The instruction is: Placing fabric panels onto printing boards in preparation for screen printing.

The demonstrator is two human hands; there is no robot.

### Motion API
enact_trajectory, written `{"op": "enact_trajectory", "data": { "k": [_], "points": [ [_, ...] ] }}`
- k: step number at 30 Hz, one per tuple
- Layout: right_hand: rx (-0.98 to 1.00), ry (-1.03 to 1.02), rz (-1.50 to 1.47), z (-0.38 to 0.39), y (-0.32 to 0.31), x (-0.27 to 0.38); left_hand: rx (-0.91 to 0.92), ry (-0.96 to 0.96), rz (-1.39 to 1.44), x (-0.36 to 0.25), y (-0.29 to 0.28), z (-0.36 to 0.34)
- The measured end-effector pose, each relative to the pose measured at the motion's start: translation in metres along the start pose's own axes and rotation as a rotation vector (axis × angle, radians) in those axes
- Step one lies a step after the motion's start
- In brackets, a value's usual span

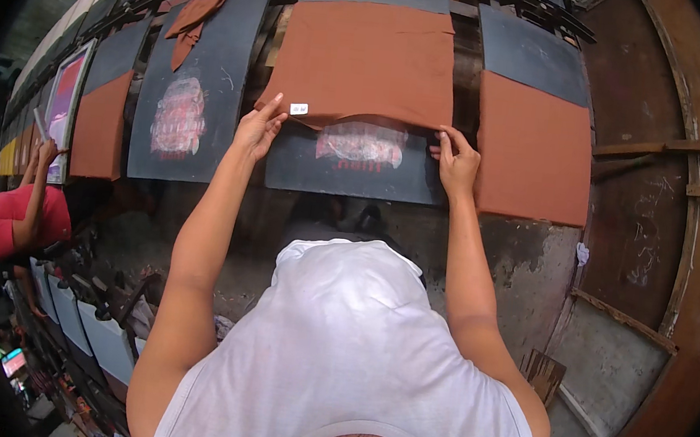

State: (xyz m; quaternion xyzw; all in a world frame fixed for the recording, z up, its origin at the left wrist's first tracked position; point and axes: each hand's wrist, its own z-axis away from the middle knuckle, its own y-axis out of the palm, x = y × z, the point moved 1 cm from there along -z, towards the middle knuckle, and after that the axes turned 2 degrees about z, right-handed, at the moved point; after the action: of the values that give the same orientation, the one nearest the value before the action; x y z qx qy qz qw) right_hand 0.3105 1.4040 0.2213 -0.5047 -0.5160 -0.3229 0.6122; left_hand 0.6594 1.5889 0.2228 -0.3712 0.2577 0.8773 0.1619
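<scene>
The cloth (pixel 365 60), brown, lies over the upper part of the middle board (pixel 288 166), its near edge between the two hands. The left hand (pixel 259 130) pinches the near left corner, close to a white tag (pixel 298 109); the right hand (pixel 457 157) pinches the near right corner. Between them the edge bows — below it shows a pale, pinkish patch (pixel 361 145) on the bare dark board.

Narrow gaps run along both sides of this board. The right board (pixel 530 50) bears a second cloth (pixel 533 152) over its near part; the left board (pixel 202 44) carries a bunched rag (pixel 196 18) at its far end. Floor (pixel 224 215) shows beyond the boards' near edges — farther left, a co-worker (pixel 25 221) stands beside a frame (pixel 66 107) holding a purple-red panel.
</scene>
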Motion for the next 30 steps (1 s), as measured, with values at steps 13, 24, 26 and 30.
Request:
{"op": "enact_trajectory", "data": {
  "k": [13,24,26,30],
  "points": [
    [-0.346,0.270,-0.348,0.039,-0.001,-0.025,-0.079,0.091,0.098,0.061,-0.027,0.051],
    [-0.022,0.665,-0.395,0.033,-0.041,-0.030,-0.096,0.105,0.164,0.052,-0.021,0.059],
    [0.041,0.640,-0.390,0.027,-0.041,-0.026,-0.060,0.177,0.249,0.050,-0.028,0.060],
    [0.048,0.559,-0.399,0.022,-0.039,-0.019,-0.050,0.144,0.310,0.047,-0.040,0.059]
  ]
}}
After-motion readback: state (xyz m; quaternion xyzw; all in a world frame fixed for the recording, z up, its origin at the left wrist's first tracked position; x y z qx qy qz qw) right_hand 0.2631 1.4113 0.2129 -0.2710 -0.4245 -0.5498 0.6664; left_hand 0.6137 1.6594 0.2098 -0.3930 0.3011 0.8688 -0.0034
